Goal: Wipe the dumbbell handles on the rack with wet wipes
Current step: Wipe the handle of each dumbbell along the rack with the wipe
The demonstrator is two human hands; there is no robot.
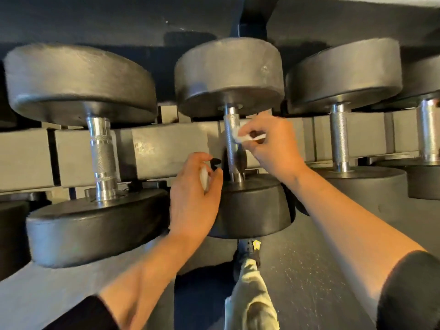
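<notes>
Black dumbbells lie in a row on a rack (166, 148). The middle dumbbell's knurled steel handle (232, 129) runs between its two black heads. My right hand (269, 144) pinches a white wet wipe (242, 136) against the right side of that handle. My left hand (195, 194) hovers just left of the handle's lower end, fingers curled round a small white piece (204, 178), likely another wipe. The left dumbbell's handle (103, 158) and the right dumbbell's handle (339, 136) are bare.
A further dumbbell handle (428, 129) shows at the far right edge. Below the rack lies dark speckled floor (309, 270), with my trouser leg and shoe (250, 282) under the middle dumbbell. A dark wall sits behind the rack.
</notes>
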